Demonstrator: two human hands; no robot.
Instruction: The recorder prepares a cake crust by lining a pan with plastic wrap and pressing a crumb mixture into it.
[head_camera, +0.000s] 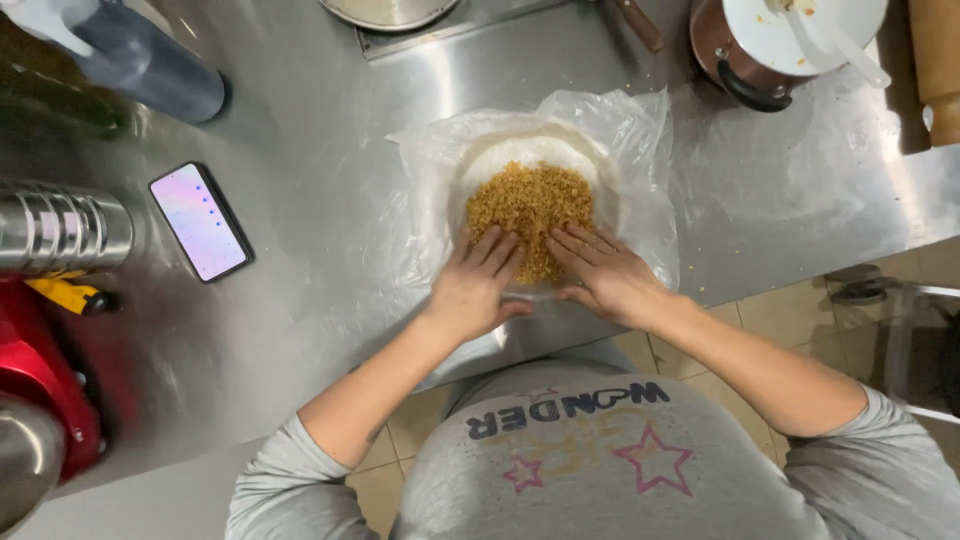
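A round white flat of dough lies on a clear plastic sheet on the steel counter. A heap of golden-brown crumbly filling covers its middle. My left hand lies flat, fingers together, pressing the near left edge of the filling. My right hand lies flat beside it on the near right edge. Both palms face down, and neither hand grips anything.
A phone with a lit screen lies on the steel counter at left. A dark bottle lies at the far left, with a steel canister and a red appliance nearer. A brown pot with a white lid stands at the far right.
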